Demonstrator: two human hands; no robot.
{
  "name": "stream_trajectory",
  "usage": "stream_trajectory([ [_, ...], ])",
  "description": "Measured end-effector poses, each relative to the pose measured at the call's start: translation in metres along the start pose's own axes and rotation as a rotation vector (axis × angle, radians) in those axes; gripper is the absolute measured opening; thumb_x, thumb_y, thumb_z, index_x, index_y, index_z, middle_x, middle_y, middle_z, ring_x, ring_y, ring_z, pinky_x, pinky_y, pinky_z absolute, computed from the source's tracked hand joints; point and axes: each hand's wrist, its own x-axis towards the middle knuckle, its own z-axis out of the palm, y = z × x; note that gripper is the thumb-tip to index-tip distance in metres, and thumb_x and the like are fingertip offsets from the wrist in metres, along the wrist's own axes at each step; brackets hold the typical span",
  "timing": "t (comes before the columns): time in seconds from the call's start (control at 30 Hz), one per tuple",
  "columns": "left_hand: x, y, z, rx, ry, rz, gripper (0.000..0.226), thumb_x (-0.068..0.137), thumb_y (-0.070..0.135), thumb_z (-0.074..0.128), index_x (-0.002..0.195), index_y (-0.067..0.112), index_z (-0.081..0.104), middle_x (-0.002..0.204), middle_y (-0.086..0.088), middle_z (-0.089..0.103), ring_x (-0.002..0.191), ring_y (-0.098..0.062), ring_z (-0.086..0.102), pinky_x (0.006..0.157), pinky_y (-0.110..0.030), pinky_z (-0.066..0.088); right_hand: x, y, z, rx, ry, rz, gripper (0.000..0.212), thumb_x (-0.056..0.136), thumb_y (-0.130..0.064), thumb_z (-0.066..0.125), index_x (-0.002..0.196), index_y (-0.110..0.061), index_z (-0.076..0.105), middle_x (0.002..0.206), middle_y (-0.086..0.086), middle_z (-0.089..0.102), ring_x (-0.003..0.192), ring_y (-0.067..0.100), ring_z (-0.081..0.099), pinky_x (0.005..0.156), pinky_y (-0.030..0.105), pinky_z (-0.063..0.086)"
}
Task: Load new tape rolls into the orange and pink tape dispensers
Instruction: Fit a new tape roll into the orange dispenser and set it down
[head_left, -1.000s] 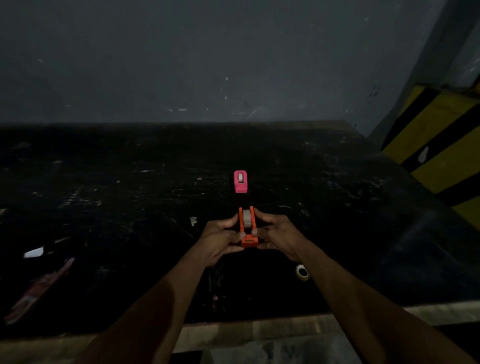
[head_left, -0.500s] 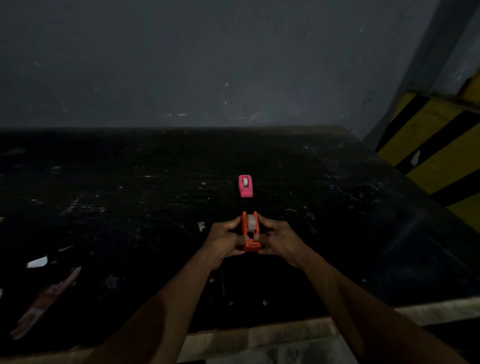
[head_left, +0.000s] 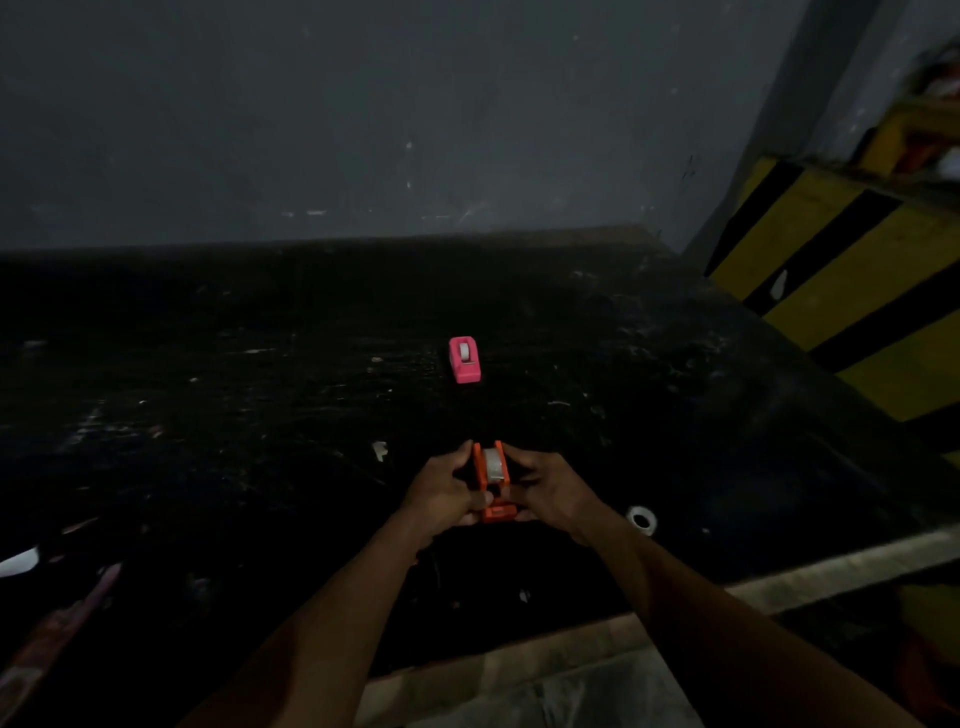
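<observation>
The orange tape dispenser (head_left: 492, 483) sits between my two hands over the dark table, with a pale tape roll (head_left: 494, 464) seated between its side walls. My left hand (head_left: 445, 491) grips its left side and my right hand (head_left: 551, 488) grips its right side. Farther back on the table stands the pink tape dispenser (head_left: 464, 359), a pale roll showing in its top, untouched. A small loose tape roll (head_left: 641, 519) lies flat on the table just right of my right wrist.
The black table (head_left: 260, 415) is scuffed and dim, with a pale front edge (head_left: 779, 577). A reddish flat object (head_left: 78, 613) and a white scrap (head_left: 21, 561) lie at the left. A yellow-and-black striped barrier (head_left: 857, 291) stands at the right, a grey wall behind.
Both hands stay on the orange dispenser. The tape roll now shows more fully between its walls. The view has shifted, bringing the loose roll by my right wrist back into sight.
</observation>
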Motion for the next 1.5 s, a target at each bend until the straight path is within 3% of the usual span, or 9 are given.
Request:
stream_trajectory([
  [0.1, 0.010, 0.009, 0.007, -0.035, 0.000, 0.001, 0.082, 0.082, -0.002, 0.068, 0.149, 0.029, 0.031, 0.131, -0.013, 0.060, 0.112, -0.021, 0.062, 0.075, -0.028, 0.058, 0.010, 0.001, -0.017, -0.022, -0.045, -0.002, 0.057, 0.091, 0.002, 0.054, 0.141, -0.025, 0.044, 0.110, 0.004, 0.062, 0.086, 0.010, 0.063, 0.062, 0.020, 0.057],
  [0.2, 0.023, 0.023, 0.016, -0.032, 0.019, 0.022, 0.077, 0.083, -0.006, 0.065, 0.147, 0.023, 0.036, 0.128, -0.017, 0.062, 0.104, -0.020, 0.063, 0.073, -0.026, 0.057, 0.024, -0.001, -0.037, -0.039, -0.068, 0.020, 0.060, 0.091, 0.003, 0.055, 0.142, -0.024, 0.041, 0.110, 0.003, 0.062, 0.080, 0.004, 0.062, 0.050, 0.013, 0.051],
  [0.3, 0.035, 0.043, 0.025, 0.015, 0.020, 0.030, 0.079, 0.082, -0.006, 0.066, 0.148, 0.023, 0.035, 0.126, -0.016, 0.063, 0.111, -0.024, 0.064, 0.077, -0.029, 0.059, 0.034, -0.005, -0.060, -0.049, -0.070, 0.027, 0.061, 0.091, 0.002, 0.055, 0.143, -0.025, 0.039, 0.114, 0.006, 0.063, 0.083, 0.008, 0.063, 0.056, 0.017, 0.054],
  [0.47, 0.055, 0.070, 0.047, 0.069, 0.025, 0.050, 0.078, 0.082, -0.006, 0.065, 0.149, 0.022, 0.034, 0.124, -0.013, 0.065, 0.113, -0.025, 0.064, 0.081, -0.031, 0.058, 0.054, -0.003, -0.094, -0.081, -0.032, 0.003, 0.061, 0.088, 0.003, 0.059, 0.140, -0.024, 0.046, 0.118, 0.007, 0.067, 0.099, 0.021, 0.068, 0.086, 0.041, 0.058],
  [0.8, 0.114, 0.107, 0.034, 0.287, 0.005, 0.068, 0.085, 0.079, -0.005, 0.068, 0.150, 0.017, 0.028, 0.127, -0.014, 0.061, 0.107, -0.022, 0.064, 0.077, -0.031, 0.060, 0.114, -0.009, -0.112, -0.093, 0.035, 0.013, 0.052, 0.087, -0.003, 0.061, 0.134, -0.025, 0.053, 0.113, 0.006, 0.069, 0.097, 0.019, 0.068, 0.085, 0.039, 0.059],
  [0.97, 0.166, 0.123, 0.015, 0.310, 0.002, 0.076, 0.060, 0.078, -0.007, 0.067, 0.132, 0.011, 0.051, 0.113, -0.013, 0.067, 0.102, -0.024, 0.067, 0.085, -0.040, 0.060, 0.161, -0.023, -0.117, -0.156, 0.100, 0.000, 0.044, 0.088, -0.006, 0.060, 0.126, -0.026, 0.060, 0.115, -0.002, 0.069, 0.105, 0.014, 0.065, 0.098, 0.039, 0.052],
  [1.13, 0.219, 0.132, 0.004, 0.336, 0.033, 0.063, 0.079, 0.080, -0.005, 0.067, 0.148, 0.017, 0.033, 0.123, -0.010, 0.062, 0.101, -0.019, 0.064, 0.070, -0.025, 0.058, 0.208, -0.030, -0.119, -0.169, 0.169, -0.002, 0.040, 0.086, -0.010, 0.063, 0.122, -0.026, 0.064, 0.115, -0.003, 0.071, 0.099, 0.006, 0.063, 0.089, 0.021, 0.048],
  [1.23, 0.249, 0.131, -0.002, 0.394, 0.051, 0.053, 0.080, 0.079, -0.002, 0.069, 0.147, 0.018, 0.033, 0.122, -0.011, 0.061, 0.105, -0.024, 0.065, 0.085, -0.035, 0.059, 0.234, -0.031, -0.120, -0.142, 0.151, 0.039, 0.041, 0.080, -0.014, 0.071, 0.118, -0.027, 0.066, 0.110, -0.003, 0.072, 0.096, 0.006, 0.066, 0.090, 0.024, 0.051],
  [1.5, 0.319, 0.132, -0.012, 0.517, 0.085, 0.059, 0.078, 0.076, 0.000, 0.069, 0.144, 0.021, 0.038, 0.119, -0.015, 0.065, 0.107, -0.029, 0.066, 0.092, -0.042, 0.057, 0.297, -0.022, -0.125, -0.100, 0.181, 0.114, 0.037, 0.077, -0.018, 0.075, 0.111, -0.029, 0.069, 0.106, -0.002, 0.073, 0.094, 0.011, 0.069, 0.090, 0.032, 0.056],
])
